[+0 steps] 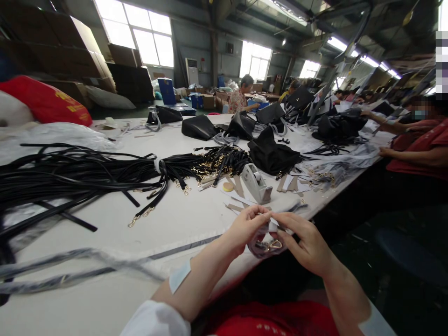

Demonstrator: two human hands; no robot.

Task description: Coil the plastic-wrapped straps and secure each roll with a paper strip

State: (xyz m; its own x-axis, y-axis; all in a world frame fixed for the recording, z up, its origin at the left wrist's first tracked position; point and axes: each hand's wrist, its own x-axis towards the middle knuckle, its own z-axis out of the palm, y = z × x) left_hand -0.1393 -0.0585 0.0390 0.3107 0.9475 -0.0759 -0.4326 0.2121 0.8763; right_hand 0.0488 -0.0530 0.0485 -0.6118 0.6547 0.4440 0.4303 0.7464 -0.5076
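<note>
Both of my hands meet over the near edge of the table, around a coiled strap (261,249) in clear plastic wrap with a gold clasp showing at its lower side. A small white paper band (273,226) sits on top of the coil. My left hand (250,225) pinches the coil from the left, its fingertips partly hidden. From the right, my right hand (308,240) grips the band and coil between thumb and fingers. Just beyond them stands a grey tape dispenser (257,184), with a yellow tape roll (227,186) beside it.
A large bundle of black straps (87,170) with gold clasps spreads across the left. Plastic-wrapped straps (80,268) lie nearer. Black bags (199,127) stand along the back. Card strips (238,185) surround the dispenser. A co-worker in red (416,149) sits at the right.
</note>
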